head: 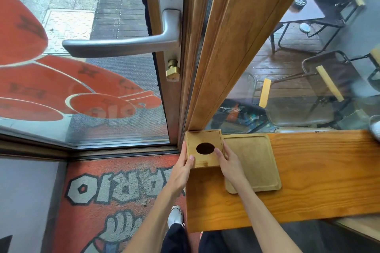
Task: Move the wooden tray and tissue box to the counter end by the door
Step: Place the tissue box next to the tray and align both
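Observation:
A square wooden tissue box [202, 138] with a dark oval hole in its lid stands at the far left end of the wooden counter [318, 174], against the door frame. My left hand [183, 167] grips its left side and my right hand [227, 162] grips its right side. Touching the box on its right, a flat wooden tray [255, 162] with a raised rim lies on the counter. My right wrist rests over the tray's left edge.
A glass door with a metal lever handle [123, 44] and a brass lock stands to the left. A wide wooden door frame [230, 47] rises behind the box. A window behind the counter shows chairs and a table outside. A glass [374, 127] sits at the counter's right end.

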